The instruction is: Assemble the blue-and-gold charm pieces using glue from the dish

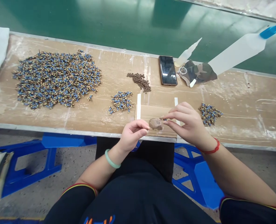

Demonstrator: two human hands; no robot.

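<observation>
**Hands at small brown piece, front edge of bench**

Hands meet over the cardboard pad (pixel 152 113) at the near edge of the workbench (pixel 58 119). Left hand (pixel 132 135) is curled, thumb and forefinger pinched toward a small round brown piece (pixel 155 123). Right hand (pixel 189 124) comes in from the other side, fingertips closed on a tiny blue-tipped part (pixel 165 119) held against that piece. Whether the piece is lifted or rests on the pad cannot be told.

Stock on bench:
- large heap of blue-and-tan parts (pixel 56 79), far left
- small cluster of the same parts (pixel 121 101), just left of the pad
- small dark brown heap (pixel 140 81), behind the pad
- another small cluster (pixel 209 114), right of the right hand

Judgement on progress: 1 unit in hand; the heap far outweighs either cluster, so most of the work looks to remain. Which pile holds finished units cannot be told.

Also present: phone (pixel 167 70), 2 squeeze bottles (pixel 236 53), camouflage cloth (pixel 198 72).
</observation>
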